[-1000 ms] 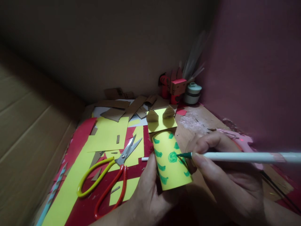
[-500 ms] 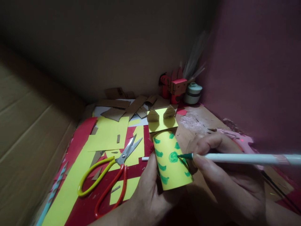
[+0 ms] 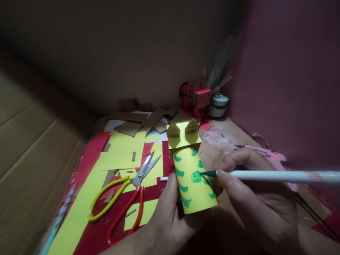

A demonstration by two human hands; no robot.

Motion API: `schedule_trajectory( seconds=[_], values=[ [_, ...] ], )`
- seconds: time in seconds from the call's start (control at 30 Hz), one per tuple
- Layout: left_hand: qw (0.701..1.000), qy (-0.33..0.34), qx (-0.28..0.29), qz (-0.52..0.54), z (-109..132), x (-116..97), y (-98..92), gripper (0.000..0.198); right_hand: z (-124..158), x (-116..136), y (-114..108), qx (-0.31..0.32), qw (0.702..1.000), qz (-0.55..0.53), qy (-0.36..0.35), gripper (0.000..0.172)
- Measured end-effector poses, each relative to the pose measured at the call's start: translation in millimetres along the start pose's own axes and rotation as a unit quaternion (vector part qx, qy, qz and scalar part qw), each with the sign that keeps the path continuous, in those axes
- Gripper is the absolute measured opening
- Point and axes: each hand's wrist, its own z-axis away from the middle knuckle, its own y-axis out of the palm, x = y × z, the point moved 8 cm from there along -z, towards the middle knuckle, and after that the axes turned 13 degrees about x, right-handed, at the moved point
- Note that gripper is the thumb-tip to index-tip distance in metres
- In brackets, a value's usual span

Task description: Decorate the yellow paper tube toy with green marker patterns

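My left hand (image 3: 171, 209) is closed round a yellow paper-covered tube figure (image 3: 193, 193), holding it tilted. Green curved stripes run down both sides of the tube, with a green round spot on its middle. Its boxy yellow head (image 3: 183, 140) carries two cardboard ears. Pinched in my right hand (image 3: 255, 198) is a white-barrelled green marker (image 3: 273, 175); its tip meets the right edge of the green spot. Left of my left hand, a pair of scissors (image 3: 139, 177) with one yellow and one red handle lies with blades apart on paper.
Yellow paper sheets (image 3: 122, 148) and cardboard scraps (image 3: 129, 117) cover the left and back. Red cardboard figures (image 3: 199, 99) and a pale jar (image 3: 218, 105) stand at the back right. A pink glue gun (image 3: 268, 156) with a cord lies right, and a striped pencil-like stick (image 3: 58, 221) far left.
The marker has shifted up very slightly, its tip staying by the round spot's right edge. The tube and my left hand are almost unmoved.
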Motion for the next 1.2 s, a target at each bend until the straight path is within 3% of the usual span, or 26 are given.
schedule_trajectory(
  seconds=[0.13, 0.3, 0.47, 0.6, 0.77, 0.9, 1.07, 1.2],
  values=[
    [1.000, -0.007, -0.005, -0.004, 0.0, 2.0, 0.7, 0.026, 0.0, -1.7, 0.8, 0.006, 1.000, 0.000, 0.001, 0.016],
    [1.000, -0.010, 0.000, 0.009, 0.3, 1.9, 0.8, 0.043, -0.2, -2.5, 1.9, 0.013, 1.000, -0.002, 0.004, 0.016],
    [0.999, -0.016, 0.035, -0.007, -0.4, 2.6, 0.5, 0.029, 0.6, 0.0, -1.1, 0.007, 1.000, 0.007, 0.009, 0.014],
    [0.999, -0.008, 0.046, -0.015, -0.5, 1.2, -1.1, 0.041, 3.6, 2.1, -0.7, -0.021, 0.999, -0.004, 0.032, 0.010],
    [0.999, -0.001, 0.050, -0.020, -1.1, -2.1, 0.1, 0.040, 7.7, 2.5, 3.6, -0.065, 0.993, -0.056, 0.080, 0.014],
    [0.999, -0.020, 0.042, -0.017, -1.4, 0.4, 0.2, 0.039, 5.9, 1.0, 0.1, -0.072, 0.994, -0.057, 0.065, 0.013],
    [1.000, -0.020, 0.005, 0.000, -0.9, 0.4, -0.8, 0.039, 0.1, -3.1, -1.4, -0.021, 0.999, -0.036, 0.020, 0.015],
    [0.999, -0.022, 0.028, 0.004, -1.7, -1.7, 3.9, 0.039, -0.6, -3.6, -2.9, -0.028, 0.999, -0.019, 0.019, 0.014]
  ],
)
